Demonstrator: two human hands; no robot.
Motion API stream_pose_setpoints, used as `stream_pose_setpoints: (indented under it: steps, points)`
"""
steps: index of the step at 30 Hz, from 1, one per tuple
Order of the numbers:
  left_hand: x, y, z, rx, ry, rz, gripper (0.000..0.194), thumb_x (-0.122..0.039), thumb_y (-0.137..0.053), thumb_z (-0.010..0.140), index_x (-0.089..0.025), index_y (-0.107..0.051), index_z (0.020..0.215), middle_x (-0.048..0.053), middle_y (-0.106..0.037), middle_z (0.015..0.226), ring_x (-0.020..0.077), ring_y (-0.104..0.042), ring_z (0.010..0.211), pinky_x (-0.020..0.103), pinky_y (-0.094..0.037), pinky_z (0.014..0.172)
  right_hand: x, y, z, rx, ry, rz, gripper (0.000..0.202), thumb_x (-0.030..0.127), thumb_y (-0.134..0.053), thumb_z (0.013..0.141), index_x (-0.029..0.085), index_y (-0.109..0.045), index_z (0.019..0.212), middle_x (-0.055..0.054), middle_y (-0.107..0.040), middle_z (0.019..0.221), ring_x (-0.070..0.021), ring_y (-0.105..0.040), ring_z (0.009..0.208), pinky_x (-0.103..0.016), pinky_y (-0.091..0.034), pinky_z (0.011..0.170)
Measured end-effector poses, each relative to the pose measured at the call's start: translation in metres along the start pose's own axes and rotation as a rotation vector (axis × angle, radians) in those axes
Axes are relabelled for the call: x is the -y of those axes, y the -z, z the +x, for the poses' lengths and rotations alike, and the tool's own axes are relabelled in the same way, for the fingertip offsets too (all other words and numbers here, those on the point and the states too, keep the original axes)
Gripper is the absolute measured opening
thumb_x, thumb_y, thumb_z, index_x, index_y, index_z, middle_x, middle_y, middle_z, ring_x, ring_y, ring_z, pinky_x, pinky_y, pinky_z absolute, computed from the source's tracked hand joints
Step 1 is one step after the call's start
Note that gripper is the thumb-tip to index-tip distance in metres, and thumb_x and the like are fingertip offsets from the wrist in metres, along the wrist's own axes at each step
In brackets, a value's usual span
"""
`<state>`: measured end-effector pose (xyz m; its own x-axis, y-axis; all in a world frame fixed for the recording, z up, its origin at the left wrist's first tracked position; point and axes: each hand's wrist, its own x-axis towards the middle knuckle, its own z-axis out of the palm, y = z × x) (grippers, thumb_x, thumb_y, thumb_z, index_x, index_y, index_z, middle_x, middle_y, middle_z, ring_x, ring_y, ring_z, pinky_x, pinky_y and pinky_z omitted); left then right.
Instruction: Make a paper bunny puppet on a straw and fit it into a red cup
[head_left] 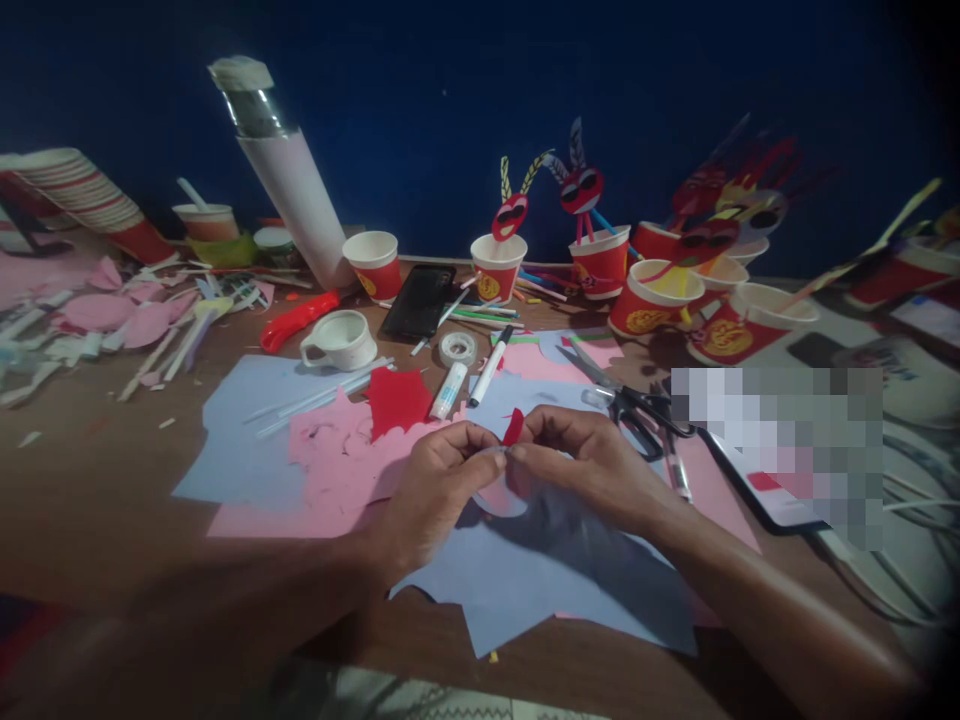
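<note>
Both hands meet over the middle of the table, thumbs and fingertips pinched together. Between them is a small pale paper cutout (504, 498) that hangs below the thumbs. A small red paper piece (514, 427) sticks up between the fingers. My left hand (442, 478) and my right hand (585, 462) both grip the cutout; how the two pieces are joined is hidden by the fingers. Under the hands lie sheets of blue paper (570, 590) and pink paper (262, 520). A red paper scrap (401, 400), a glue stick (448, 390) and a black-and-white marker (491, 366) lie just beyond.
Scissors (637, 415) lie right of my right hand, near a phone (757, 480). Behind stand a white mug (341, 340), a tape roll (457, 349), a black phone (418, 303), a leaning flask (292, 195) and several red paper cups (499, 265). Paper scraps (97, 310) crowd the left.
</note>
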<state>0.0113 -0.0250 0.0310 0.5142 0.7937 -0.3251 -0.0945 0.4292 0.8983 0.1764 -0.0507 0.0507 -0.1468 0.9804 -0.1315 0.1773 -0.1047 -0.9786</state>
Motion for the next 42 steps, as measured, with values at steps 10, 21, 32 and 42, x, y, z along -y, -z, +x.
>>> stream_pose_setpoints:
  steps: [10,21,32,42]
  points:
    - [0.0,0.002,0.003,0.031,0.056,-0.087,0.009,-0.023,-0.062,0.073,-0.016,-0.061,0.079,-0.003,-0.055,0.062,0.0077,-0.051,0.049,0.018,-0.041,0.044,-0.001,0.008,0.001,0.021,-0.047,0.023,0.017,0.023,-0.057,0.076,0.017,-0.05,0.062,0.007,-0.044,0.056,-0.0067,-0.038,0.051,-0.021,-0.03,0.049]
    - [0.001,0.002,0.002,0.048,0.044,0.069,0.007,-0.021,-0.064,0.073,-0.015,-0.06,0.072,-0.004,-0.053,0.06,0.005,-0.044,0.053,0.016,-0.033,0.049,-0.002,0.011,0.0,0.077,-0.049,-0.047,0.014,0.017,-0.056,0.074,0.017,-0.051,0.062,0.006,-0.046,0.056,-0.0067,-0.039,0.051,-0.02,-0.031,0.049]
    - [0.001,0.002,0.005,-0.041,0.003,0.061,0.009,-0.02,-0.064,0.072,-0.015,-0.056,0.069,-0.005,-0.053,0.058,0.0064,-0.047,0.051,0.018,-0.035,0.049,-0.009,0.014,0.005,0.01,-0.038,0.086,0.019,0.033,-0.06,0.079,0.015,-0.062,0.073,0.002,-0.057,0.062,-0.0095,-0.049,0.056,-0.024,-0.038,0.056]
    - [-0.002,0.005,0.006,-0.106,-0.008,0.051,0.013,-0.027,-0.065,0.072,-0.016,-0.057,0.071,-0.005,-0.055,0.056,0.0072,-0.05,0.048,0.019,-0.036,0.047,-0.008,0.012,0.003,0.103,-0.103,0.046,0.024,0.037,-0.062,0.078,0.016,-0.057,0.068,0.005,-0.049,0.058,-0.0077,-0.04,0.052,-0.022,-0.03,0.05]
